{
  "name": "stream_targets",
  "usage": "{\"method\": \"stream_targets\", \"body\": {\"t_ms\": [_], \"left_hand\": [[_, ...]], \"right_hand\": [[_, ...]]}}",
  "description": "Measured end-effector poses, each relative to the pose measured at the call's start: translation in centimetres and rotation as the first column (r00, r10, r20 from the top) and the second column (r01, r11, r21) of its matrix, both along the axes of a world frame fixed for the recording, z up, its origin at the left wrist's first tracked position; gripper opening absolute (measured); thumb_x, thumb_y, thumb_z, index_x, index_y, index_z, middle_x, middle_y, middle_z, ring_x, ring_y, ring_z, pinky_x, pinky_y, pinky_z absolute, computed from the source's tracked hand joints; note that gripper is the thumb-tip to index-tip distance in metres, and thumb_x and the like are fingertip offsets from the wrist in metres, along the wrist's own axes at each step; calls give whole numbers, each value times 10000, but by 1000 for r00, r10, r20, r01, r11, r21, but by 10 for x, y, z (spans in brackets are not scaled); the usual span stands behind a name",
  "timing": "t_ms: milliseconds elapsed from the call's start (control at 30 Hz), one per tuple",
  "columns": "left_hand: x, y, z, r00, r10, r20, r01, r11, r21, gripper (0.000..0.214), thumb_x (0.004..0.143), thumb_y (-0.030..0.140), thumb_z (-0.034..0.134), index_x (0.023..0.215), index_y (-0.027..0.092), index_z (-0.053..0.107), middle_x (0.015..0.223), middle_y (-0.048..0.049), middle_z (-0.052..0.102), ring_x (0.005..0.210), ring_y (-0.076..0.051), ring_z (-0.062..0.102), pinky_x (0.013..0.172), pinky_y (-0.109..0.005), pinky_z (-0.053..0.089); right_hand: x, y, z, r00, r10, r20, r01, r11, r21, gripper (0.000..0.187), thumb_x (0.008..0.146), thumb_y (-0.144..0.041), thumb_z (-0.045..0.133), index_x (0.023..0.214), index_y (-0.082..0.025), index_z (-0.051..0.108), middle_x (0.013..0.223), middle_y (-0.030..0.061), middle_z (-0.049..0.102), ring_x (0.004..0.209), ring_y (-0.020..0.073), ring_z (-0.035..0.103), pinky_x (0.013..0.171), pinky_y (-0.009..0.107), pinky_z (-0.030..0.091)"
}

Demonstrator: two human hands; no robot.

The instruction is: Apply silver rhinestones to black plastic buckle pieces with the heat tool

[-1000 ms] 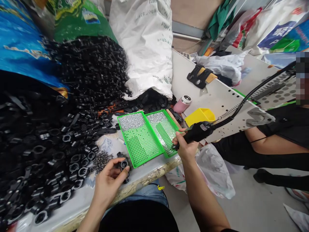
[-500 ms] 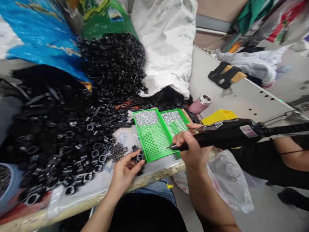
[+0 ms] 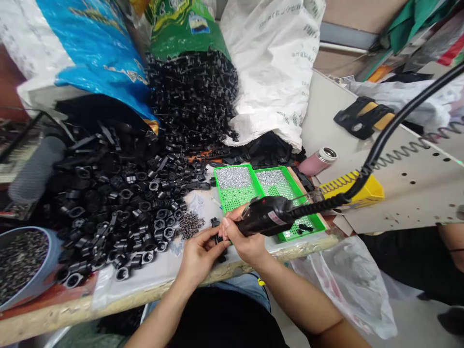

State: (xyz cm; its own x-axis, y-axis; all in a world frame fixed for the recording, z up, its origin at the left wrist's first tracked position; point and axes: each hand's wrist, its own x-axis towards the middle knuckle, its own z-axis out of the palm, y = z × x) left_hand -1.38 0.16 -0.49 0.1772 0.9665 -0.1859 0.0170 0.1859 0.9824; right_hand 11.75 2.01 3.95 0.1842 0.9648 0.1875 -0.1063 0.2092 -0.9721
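Note:
My right hand [image 3: 243, 242] is wrapped round a black electric screwdriver [image 3: 270, 218] with a coiled cable, its tip pointing down at a small black plastic part [image 3: 218, 239]. My left hand [image 3: 198, 256] pinches that part against the table edge, and the two hands touch over it. Just behind them lie two green screw trays [image 3: 235, 195] with silver screws heaped at their far ends. A small pile of dark screws [image 3: 190, 224] lies to the left of the hands.
A big heap of black plastic parts [image 3: 119, 193] covers the table's left and back, spilling from sacks. A blue bowl of screws [image 3: 21, 263] stands at the far left. A pink flask [image 3: 319, 162], a yellow bin [image 3: 366, 193] and a white perforated panel [image 3: 409, 193] lie right. Another person's arm [image 3: 451, 241] shows at far right.
My right hand has carried the screwdriver from the right green tray leftward and down onto the part in my left hand. The view has swung left.

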Motion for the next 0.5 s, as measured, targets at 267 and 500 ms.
{"method": "stream_targets", "body": {"t_ms": [267,500], "left_hand": [[-1,-2,-2,997,-21,-77,23,999,23,413,785,438,811,1098,168,819,802,-44,701,555,-111,482,526,-224,408],[-38,-11,49,968,-148,-201,179,973,143,394,889,414,687,1260,309,768,1147,-108,727,1031,-258,685,920,-365,560]], "right_hand": [[2,-4,11,1000,9,11,-9,1000,10,228,835,-368,747,959,-247,598,591,-67,589,531,159,618,591,347,597],[95,24,36,843,-504,188,457,855,244,328,824,-358,794,1068,-197,645,952,50,691,922,251,695,931,493,560]]}}
